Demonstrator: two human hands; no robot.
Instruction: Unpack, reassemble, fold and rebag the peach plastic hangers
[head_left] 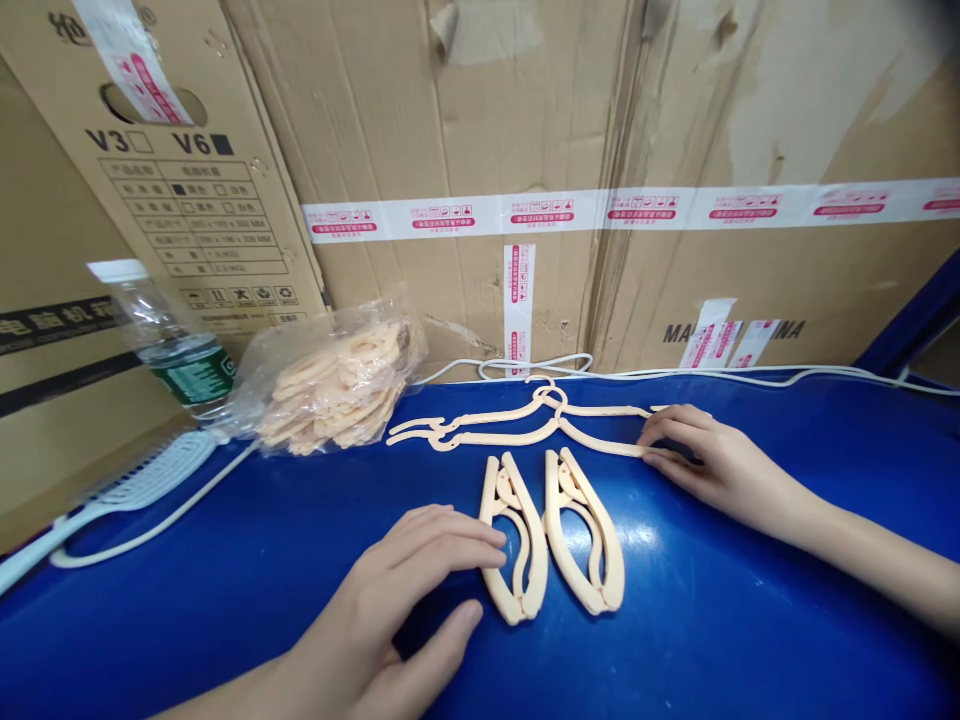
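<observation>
Two folded cream plastic hangers, a left one (534,560) and a right one (615,565), lie side by side on the blue table. My left hand (405,590) is open, its fingertips at the left edge of the left folded hanger and the thumb apart. Behind them two unfolded folding hangers, a near one (502,438) and a far one (502,413), lie flat with their hooks towards the back. My right hand (709,455) has its thumb and fingers closed at the right end of the near unfolded hanger; the fingers partly hide both right ends.
A clear plastic bag (337,375) of cream hangers stands at the back left, beside a water bottle (187,365) and a pale blue hairbrush (142,480). A white cable (750,376) runs along the back edge. Cardboard boxes (450,130) wall off the blue table (750,620).
</observation>
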